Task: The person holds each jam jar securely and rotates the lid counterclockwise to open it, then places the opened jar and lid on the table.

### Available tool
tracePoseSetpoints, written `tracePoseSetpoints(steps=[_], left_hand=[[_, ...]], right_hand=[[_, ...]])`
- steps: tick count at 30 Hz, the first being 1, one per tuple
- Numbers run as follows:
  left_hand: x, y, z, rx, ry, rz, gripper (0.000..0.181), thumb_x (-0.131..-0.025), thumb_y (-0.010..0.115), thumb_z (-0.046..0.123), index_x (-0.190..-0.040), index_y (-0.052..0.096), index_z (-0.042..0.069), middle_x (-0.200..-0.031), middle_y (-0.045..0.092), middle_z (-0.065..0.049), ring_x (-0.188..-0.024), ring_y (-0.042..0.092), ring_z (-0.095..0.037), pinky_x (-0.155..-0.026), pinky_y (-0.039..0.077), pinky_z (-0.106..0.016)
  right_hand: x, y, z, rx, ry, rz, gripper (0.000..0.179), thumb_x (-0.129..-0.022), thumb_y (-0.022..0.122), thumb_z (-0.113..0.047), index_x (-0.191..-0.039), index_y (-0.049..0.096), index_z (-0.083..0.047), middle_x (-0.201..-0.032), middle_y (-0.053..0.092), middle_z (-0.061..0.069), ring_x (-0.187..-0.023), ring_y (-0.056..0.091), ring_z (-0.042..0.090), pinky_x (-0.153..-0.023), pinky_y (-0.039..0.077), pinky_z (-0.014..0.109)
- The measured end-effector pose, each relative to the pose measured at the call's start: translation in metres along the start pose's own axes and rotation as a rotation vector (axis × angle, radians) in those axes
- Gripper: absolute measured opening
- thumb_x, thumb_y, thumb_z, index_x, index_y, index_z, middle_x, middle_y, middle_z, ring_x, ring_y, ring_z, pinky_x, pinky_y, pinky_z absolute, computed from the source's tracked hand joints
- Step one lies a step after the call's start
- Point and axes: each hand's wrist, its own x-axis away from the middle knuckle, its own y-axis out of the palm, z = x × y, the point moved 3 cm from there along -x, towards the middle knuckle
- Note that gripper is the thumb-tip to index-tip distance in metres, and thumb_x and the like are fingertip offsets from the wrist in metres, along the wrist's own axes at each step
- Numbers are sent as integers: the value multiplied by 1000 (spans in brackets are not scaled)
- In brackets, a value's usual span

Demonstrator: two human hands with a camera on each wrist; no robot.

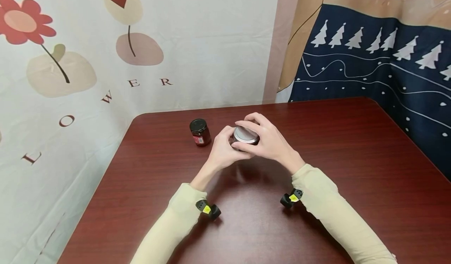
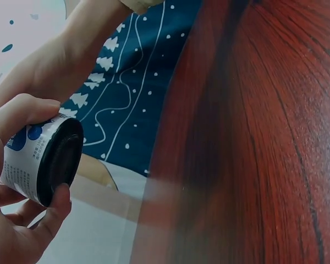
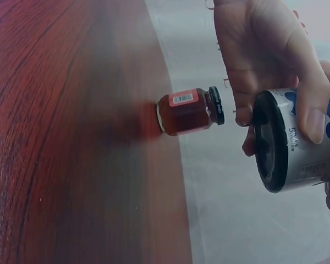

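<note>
Both hands hold a squat jar [image 1: 246, 134] in the air above the table, its silver lid facing up. It has a white label with blue spots [image 2: 27, 157] and a black base [image 3: 270, 143]. My left hand [image 1: 222, 148] grips its body from the left, thumb on one side and fingers on the other. From the right, my right hand [image 1: 269, 140] spans the silver top with thumb and fingers. The right fingers hide part of the lid. Left of the hands, untouched, stands a small glass jar [image 1: 199, 132] with dark contents, a black lid and a red label.
A reddish-brown wooden table [image 1: 141, 201] lies under the hands. Behind it hang a pale cloth [image 1: 211, 40] with flower prints and a dark blue cloth [image 1: 352, 66] with white trees. Each sleeve carries a small black wrist camera.
</note>
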Motion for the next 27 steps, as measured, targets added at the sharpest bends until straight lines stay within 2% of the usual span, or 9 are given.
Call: tracePoseSetpoints(steps=[6,10,18,27], left_hand=[[-1,3,5,-31,25,-23,51,-63,92,14,-109,70,8,-101,65,-3,-91,61,-17,-81,51,-32],[0,4,7,-18,37,-38,54,-62,91,13,-111,68,7,-102,68,-3,-90,62,-17,-80,51,-30],[0,8,6,101,38,-126,60,-65,91,10,-121,68,6,-106,73,-4,-96,66,-15,-87,53,-31],[2,11,5,242,26,-253,60,-66,90,4,-121,65,6,-108,71,-3,-97,65,-16,-89,53,-32]], right_hand=[[1,-4,1,-20,-35,16,46,-77,87,-28,-116,72,-8,-111,63,8,-103,57,22,-83,51,34],[0,-6,1,-16,-70,43,42,-78,84,-30,-110,72,-6,-107,65,6,-102,58,23,-84,49,33],[-3,-7,-4,-4,-106,71,34,-78,78,-29,-97,65,-5,-97,62,5,-91,55,20,-80,46,30],[-2,-11,-11,-61,-126,20,32,-81,74,-31,-95,63,-4,-95,59,3,-89,54,16,-78,45,25]])
